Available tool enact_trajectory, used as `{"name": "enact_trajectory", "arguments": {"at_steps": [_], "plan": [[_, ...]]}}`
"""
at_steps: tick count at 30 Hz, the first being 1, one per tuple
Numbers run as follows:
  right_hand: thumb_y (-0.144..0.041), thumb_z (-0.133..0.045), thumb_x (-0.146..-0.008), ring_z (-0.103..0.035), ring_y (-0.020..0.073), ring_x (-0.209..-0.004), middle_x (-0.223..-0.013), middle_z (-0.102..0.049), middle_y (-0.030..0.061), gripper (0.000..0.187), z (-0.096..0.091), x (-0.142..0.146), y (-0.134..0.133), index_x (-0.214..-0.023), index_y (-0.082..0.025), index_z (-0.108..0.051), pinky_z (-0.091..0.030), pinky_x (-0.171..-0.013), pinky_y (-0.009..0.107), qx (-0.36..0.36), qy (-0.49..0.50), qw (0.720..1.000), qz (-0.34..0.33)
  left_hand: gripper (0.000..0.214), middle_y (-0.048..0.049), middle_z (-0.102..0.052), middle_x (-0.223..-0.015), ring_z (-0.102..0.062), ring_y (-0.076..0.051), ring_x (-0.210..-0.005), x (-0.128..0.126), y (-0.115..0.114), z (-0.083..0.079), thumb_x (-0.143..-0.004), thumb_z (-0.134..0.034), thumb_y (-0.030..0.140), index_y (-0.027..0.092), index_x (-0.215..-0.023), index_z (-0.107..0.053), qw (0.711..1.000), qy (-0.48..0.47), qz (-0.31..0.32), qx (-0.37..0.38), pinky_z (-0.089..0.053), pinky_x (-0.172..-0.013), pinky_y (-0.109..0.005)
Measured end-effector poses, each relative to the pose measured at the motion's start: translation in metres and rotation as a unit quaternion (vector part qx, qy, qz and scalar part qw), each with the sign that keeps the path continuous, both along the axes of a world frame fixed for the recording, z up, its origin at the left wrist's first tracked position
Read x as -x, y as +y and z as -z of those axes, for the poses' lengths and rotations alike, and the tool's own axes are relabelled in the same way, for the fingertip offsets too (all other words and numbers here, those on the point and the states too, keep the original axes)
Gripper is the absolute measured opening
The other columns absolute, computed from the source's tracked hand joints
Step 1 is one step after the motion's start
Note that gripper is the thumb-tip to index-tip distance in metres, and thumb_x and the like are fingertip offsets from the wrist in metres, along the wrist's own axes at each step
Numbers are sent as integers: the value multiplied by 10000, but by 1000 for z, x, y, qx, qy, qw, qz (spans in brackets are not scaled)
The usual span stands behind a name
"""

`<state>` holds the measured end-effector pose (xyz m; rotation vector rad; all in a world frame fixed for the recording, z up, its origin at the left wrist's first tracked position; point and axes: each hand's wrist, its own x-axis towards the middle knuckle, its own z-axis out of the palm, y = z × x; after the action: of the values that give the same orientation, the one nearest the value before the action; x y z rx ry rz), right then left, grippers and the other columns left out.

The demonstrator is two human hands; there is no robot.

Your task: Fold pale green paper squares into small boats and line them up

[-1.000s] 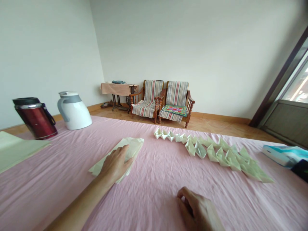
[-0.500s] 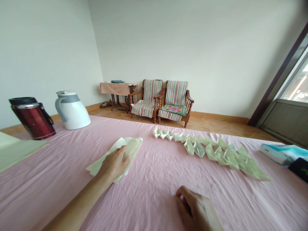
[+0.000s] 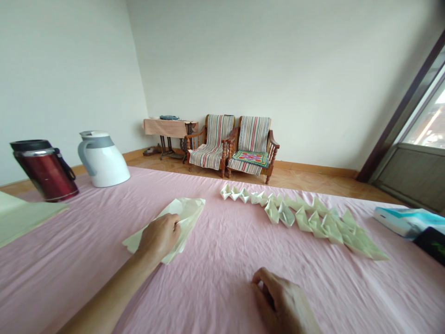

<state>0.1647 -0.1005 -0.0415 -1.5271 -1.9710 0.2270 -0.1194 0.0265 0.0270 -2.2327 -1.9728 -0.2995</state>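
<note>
Right now, the left hand [image 3: 159, 236] rests on a small pile of thin pale paper [image 3: 190, 214] lying aslant on the pink cloth [image 3: 208, 292], left of the middle. Its fingers are curled inward against the upper sheet, knuckles up, and I cannot tell whether they pinch the paper or merely press on it. The pile reaches out beyond the hand at the far end and to the left. The right hand [image 3: 281, 301] sits low on the cloth, well apart from the paper, its fingers loosely bent with a dark hollow beside the thumb; the palm is hidden, so I cannot tell whether anything is in it

Beyond the right hand, folded paper pieces [image 3: 303, 220] with pointed tips stand close together in a slanting band, smaller ones at its far left end. Further right lie a blue and white packet [image 3: 399, 220] and, just beside it, a dark object [image 3: 431, 243]. Over on the left are larger pale sheets [image 3: 24, 218], a red flask [image 3: 48, 176] with a black top, and a white jug [image 3: 110, 166] with a grey handle
</note>
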Motion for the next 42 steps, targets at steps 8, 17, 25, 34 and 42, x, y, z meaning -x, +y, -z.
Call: {"name": "enact_trajectory", "arguments": {"at_steps": [8, 17, 25, 34, 42], "plan": [[-228, -382, -919, -552, 111, -507, -655, -589, -15, 200, -7, 1, -1, -824, -222, -558, -311, -488, 219, -32, -4, 999, -20, 235, -47, -638, -807, -625, -214, -817, -38, -36, -1, -903, -432, 117, 181, -752, -600, 995, 18, 100, 1, -390, -684, -286], [8, -350, -821, -658, 170, -772, -1133, -585, 156, 464, -13, 8, -5, -1233, -168, -471, -521, -607, 243, -180, -18, 978, -106, 255, -47, -638, -788, -623, -196, -731, -95, -82, 1, -875, -441, 72, 174, -742, -632, 970, -20, 222, 95, -413, -649, -280], [29, -468, -772, -600, 196, -739, -824, -623, 59, 241, -11, 3, 1, -807, -190, -561, -498, -652, 289, -99, -4, 991, -88, 199, -40, -659, -783, -631, -174, -710, -125, -101, -6, -843, -509, 80, 158, -728, -650, 939, -100, 287, 162, -405, -611, -246], [-16, -426, -781, -556, 144, -683, -772, -589, 18, 209, -20, -31, 16, -740, -197, -521, -406, -622, 244, -41, 137, 989, -29, 271, -20, -684, -889, -626, -155, -811, -93, -44, -16, -860, -452, 99, 185, -936, -697, 899, -245, 344, 112, -454, -738, -240], [-64, -434, -706, -612, 155, -745, -828, -651, 29, 181, -22, -55, 27, -737, -198, -552, -464, -677, 274, -16, 217, 976, -14, 617, -53, -551, -1294, -491, -197, -1211, -61, -27, 7, -716, -494, -10, 232, -1283, -522, 891, -196, 389, 123, -354, -1075, -369]]}}
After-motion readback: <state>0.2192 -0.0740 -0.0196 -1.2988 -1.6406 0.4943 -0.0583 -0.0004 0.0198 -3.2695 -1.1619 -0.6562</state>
